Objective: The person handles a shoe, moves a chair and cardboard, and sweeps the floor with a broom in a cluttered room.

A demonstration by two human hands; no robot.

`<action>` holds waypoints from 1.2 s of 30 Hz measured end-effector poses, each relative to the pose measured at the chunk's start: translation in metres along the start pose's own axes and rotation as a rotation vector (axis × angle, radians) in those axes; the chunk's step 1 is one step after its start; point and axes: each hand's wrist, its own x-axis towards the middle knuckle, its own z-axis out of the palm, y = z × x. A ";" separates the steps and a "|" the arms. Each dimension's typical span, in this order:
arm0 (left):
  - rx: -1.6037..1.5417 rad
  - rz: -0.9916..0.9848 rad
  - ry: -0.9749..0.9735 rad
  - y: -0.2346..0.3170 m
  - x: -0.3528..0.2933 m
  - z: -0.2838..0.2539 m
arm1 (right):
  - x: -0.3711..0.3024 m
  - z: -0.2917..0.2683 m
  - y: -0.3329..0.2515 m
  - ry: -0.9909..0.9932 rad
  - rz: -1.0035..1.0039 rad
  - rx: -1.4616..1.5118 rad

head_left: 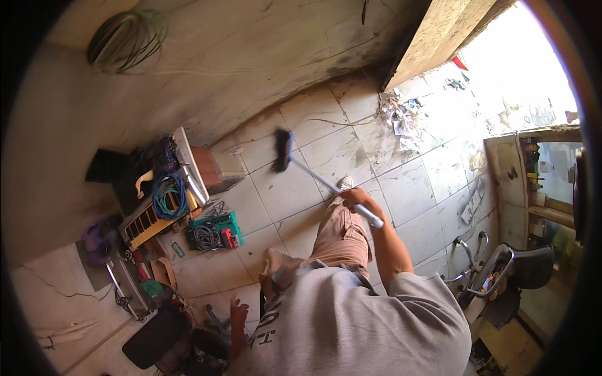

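My right hand [355,198] is wrapped around the pale handle of a broom [311,175], a little below its top end. The handle slants away to the far left. Its blue head with dark bristles [283,150] is on the tiled floor near the far wall, slightly blurred. Low at my left side hangs my left hand [238,311], holding nothing, its fingers loosely apart. The nearest thing to it is a dark chair [210,341]. One shoe [344,182] shows just beyond my right hand.
Paper scraps and dirt [404,119] lie by the bright doorway, next to a wooden door [433,41]. On the left are a green tool case [216,230] with cables and a cluttered keyboard [141,222]. A metal-framed chair [492,272] stands at right.
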 end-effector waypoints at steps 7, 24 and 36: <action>0.171 0.170 -0.234 0.129 -0.029 0.095 | -0.119 -0.113 -0.043 0.481 -0.070 -0.065; 0.257 0.321 -0.161 0.325 0.051 0.137 | 0.041 -0.156 -0.096 0.133 -0.605 -0.983; 0.286 0.218 -0.301 0.354 0.104 0.214 | -0.154 -0.140 -0.199 0.500 -0.080 -0.336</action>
